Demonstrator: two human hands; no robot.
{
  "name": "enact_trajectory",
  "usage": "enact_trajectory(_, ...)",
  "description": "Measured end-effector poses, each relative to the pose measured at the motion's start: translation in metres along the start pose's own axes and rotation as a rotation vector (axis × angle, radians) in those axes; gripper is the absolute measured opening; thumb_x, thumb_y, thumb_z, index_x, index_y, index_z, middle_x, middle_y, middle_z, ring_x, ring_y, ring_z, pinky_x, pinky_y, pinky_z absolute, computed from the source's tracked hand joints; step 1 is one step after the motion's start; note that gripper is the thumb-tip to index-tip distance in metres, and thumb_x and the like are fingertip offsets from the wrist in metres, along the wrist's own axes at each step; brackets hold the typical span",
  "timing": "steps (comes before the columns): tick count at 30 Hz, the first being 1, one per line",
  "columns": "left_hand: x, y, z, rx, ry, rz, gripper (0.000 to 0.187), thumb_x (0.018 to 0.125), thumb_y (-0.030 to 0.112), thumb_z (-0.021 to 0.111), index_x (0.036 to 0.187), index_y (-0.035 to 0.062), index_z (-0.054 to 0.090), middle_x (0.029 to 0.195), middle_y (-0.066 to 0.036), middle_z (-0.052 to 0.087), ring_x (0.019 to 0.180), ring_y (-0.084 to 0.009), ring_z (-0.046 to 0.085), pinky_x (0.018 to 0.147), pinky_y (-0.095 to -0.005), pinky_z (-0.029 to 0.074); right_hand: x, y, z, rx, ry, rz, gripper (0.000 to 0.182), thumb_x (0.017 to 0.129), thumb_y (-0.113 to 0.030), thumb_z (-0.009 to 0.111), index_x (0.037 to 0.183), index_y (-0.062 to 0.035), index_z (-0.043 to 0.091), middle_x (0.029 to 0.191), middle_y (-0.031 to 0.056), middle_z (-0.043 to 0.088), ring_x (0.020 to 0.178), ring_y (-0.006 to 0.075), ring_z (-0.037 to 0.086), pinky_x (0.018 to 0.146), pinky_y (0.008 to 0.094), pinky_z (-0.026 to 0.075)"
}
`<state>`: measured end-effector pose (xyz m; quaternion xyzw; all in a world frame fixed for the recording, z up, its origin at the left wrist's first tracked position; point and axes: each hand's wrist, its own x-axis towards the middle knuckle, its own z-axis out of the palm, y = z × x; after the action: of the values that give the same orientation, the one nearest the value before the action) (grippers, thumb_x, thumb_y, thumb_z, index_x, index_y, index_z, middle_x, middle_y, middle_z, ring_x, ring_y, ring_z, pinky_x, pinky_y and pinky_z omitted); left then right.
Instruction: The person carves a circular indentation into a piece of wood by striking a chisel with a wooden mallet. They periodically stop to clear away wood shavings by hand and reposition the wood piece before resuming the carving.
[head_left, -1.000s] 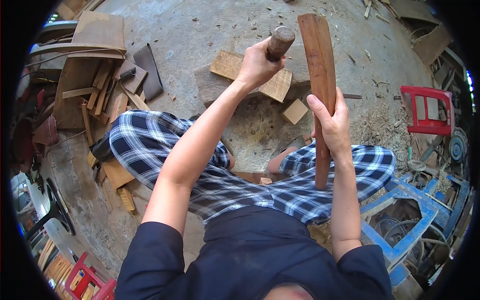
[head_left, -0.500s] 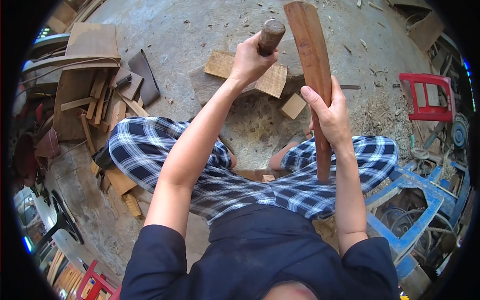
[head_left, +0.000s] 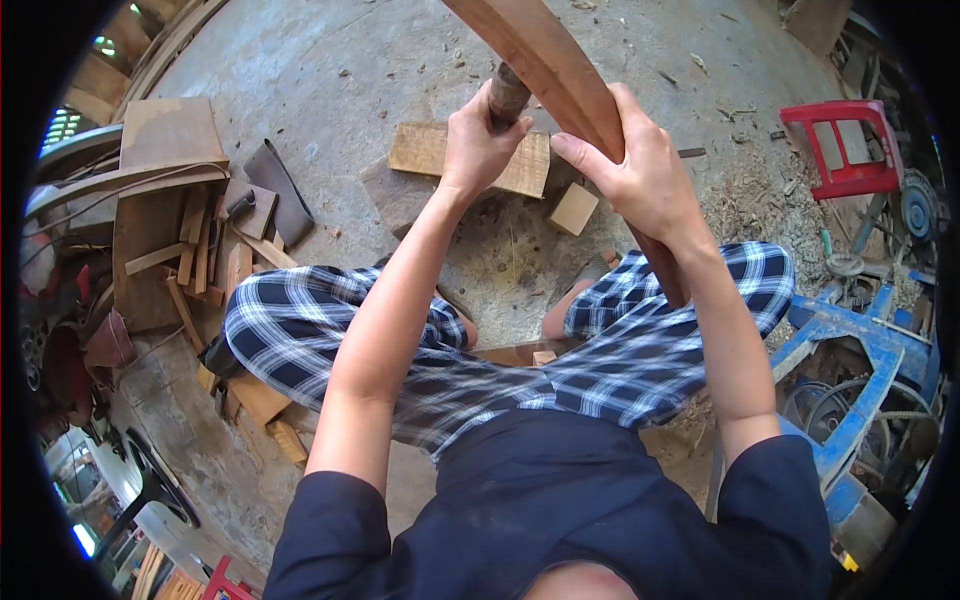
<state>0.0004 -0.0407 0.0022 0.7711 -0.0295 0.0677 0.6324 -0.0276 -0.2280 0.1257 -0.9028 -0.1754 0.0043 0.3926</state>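
Observation:
In the head view my left hand [head_left: 476, 146] is closed around a short, dark, round wooden stick [head_left: 509, 95]; its lower part is hidden in my fist. The upper end of the stick meets or passes behind a long, curved reddish-brown wooden board [head_left: 560, 77]. My right hand [head_left: 645, 175] grips this board, thumb on the near side and fingers behind. Tilted, the board runs from the top edge of the view down to my plaid-covered thigh [head_left: 640, 330]. Below my hands a light wooden plank [head_left: 424, 148] lies on a stone slab [head_left: 385, 190], with a small wood block [head_left: 573, 209] beside it.
Wood offcuts [head_left: 190, 240] are piled on the left. At the right are a red plastic stool [head_left: 818, 150], wood shavings [head_left: 730, 185] and a blue metal frame [head_left: 850, 330]. A flat metal bar [head_left: 690, 153] lies on the concrete floor [head_left: 350, 70].
The board has tilted, its top end swinging left across to the stick. My right hand has moved slightly up and turned; my left hand has shifted left and down with the stick.

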Motion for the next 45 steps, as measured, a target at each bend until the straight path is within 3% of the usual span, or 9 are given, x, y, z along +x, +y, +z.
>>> enact_trajectory(6, -0.002, -0.003, -0.003, 0.049, -0.02, -0.026, 0.026, 0.086, 0.011, 0.078, 0.107, 0.0039, 0.066, 0.093, -0.009, 0.074, 0.087, -0.0109, 0.068, 0.083, -0.0321, 0.055, -0.007, -0.036, -0.011, 0.272, 0.145, -0.019, 0.05, 0.091, -0.04, 0.074, 0.118, -0.0029, 0.056, 0.089, 0.019, 0.073, 0.074, 0.03, 0.074, 0.066, 0.0412, 0.059)
enact_trajectory(11, 0.0, -0.001, 0.002, -0.018, -0.014, 0.007, 0.025, 0.086, 0.009, 0.079, 0.106, 0.0019, 0.066, 0.096, -0.007, 0.074, 0.091, -0.0104, 0.067, 0.085, -0.0309, 0.055, 0.01, 0.007, 0.004, -0.17, 0.074, -0.16, 0.054, 0.088, -0.039, 0.076, 0.122, -0.0027, 0.054, 0.088, 0.0245, 0.073, 0.072, 0.0376, 0.075, 0.06, 0.0407, 0.061)
enact_trajectory(16, -0.002, 0.001, -0.001, 0.046, -0.057, -0.02, 0.026, 0.087, 0.003, 0.075, 0.111, 0.0, 0.066, 0.099, -0.004, 0.073, 0.09, -0.0089, 0.065, 0.085, -0.0285, 0.054, 0.009, -0.029, -0.005, 0.169, 0.25, -0.269, 0.065, 0.089, -0.042, 0.073, 0.132, 0.0002, 0.051, 0.088, 0.0255, 0.073, 0.074, 0.0383, 0.075, 0.062, 0.0423, 0.062)
enact_trajectory(19, 0.001, -0.001, 0.002, -0.023, -0.056, -0.061, 0.024, 0.087, 0.003, 0.075, 0.109, 0.0006, 0.067, 0.097, -0.004, 0.073, 0.09, -0.0092, 0.065, 0.084, -0.0285, 0.053, 0.008, -0.002, 0.009, -0.241, -0.01, -0.073, 0.066, 0.087, -0.045, 0.072, 0.128, 0.003, 0.052, 0.089, 0.0269, 0.073, 0.08, 0.0399, 0.075, 0.068, 0.0455, 0.062)
enact_trajectory(26, 0.0, -0.017, -0.004, -0.031, -0.073, -0.034, 0.023, 0.087, 0.008, 0.078, 0.106, 0.0018, 0.068, 0.095, -0.004, 0.074, 0.088, -0.0084, 0.064, 0.08, -0.0289, 0.054, 0.0, -0.018, 0.006, 0.058, 0.164, -0.078, 0.065, 0.086, -0.044, 0.073, 0.124, 0.0048, 0.054, 0.089, 0.0278, 0.072, 0.081, 0.0388, 0.075, 0.071, 0.0454, 0.062)
enact_trajectory(28, 0.0, -0.026, -0.004, -0.058, -0.073, -0.019, 0.023, 0.087, 0.009, 0.078, 0.106, 0.0019, 0.068, 0.095, -0.004, 0.074, 0.086, -0.0082, 0.064, 0.079, -0.029, 0.054, 0.0, -0.011, 0.019, -0.265, 0.048, -0.017, 0.06, 0.086, -0.044, 0.073, 0.12, 0.0028, 0.055, 0.088, 0.0259, 0.073, 0.081, 0.0372, 0.076, 0.072, 0.0461, 0.062)
enact_trajectory(36, -0.002, -0.042, -0.014, -0.076, -0.031, -0.038, 0.024, 0.086, 0.011, 0.08, 0.104, 0.0017, 0.069, 0.09, -0.004, 0.074, 0.082, -0.0088, 0.066, 0.076, -0.0288, 0.055, 0.01, -0.022, 0.012, -0.02, 0.102, -0.094, 0.069, 0.086, -0.049, 0.071, 0.128, 0.0029, 0.053, 0.09, 0.0267, 0.073, 0.084, 0.039, 0.075, 0.075, 0.0491, 0.061)
enact_trajectory(40, -0.007, -0.044, -0.017, -0.016, -0.026, 0.008, 0.022, 0.084, 0.01, 0.081, 0.101, 0.0, 0.069, 0.089, -0.006, 0.074, 0.077, -0.0098, 0.067, 0.071, -0.0304, 0.055, 0.009, -0.004, 0.015, -0.36, -0.067, -0.077, 0.067, 0.085, -0.05, 0.072, 0.127, -0.001, 0.055, 0.09, 0.0264, 0.073, 0.084, 0.0411, 0.074, 0.074, 0.0481, 0.061)
enact_trajectory(45, -0.008, -0.038, -0.027, -0.025, -0.042, -0.147, 0.021, 0.084, 0.012, 0.081, 0.099, 0.0018, 0.071, 0.091, -0.006, 0.074, 0.08, -0.0114, 0.068, 0.075, -0.0297, 0.056, 0.008, -0.027, 0.011, 0.022, 0.113, -0.117, 0.063, 0.085, -0.048, 0.074, 0.123, -0.0017, 0.056, 0.091, 0.0271, 0.073, 0.087, 0.0414, 0.074, 0.075, 0.0483, 0.06)
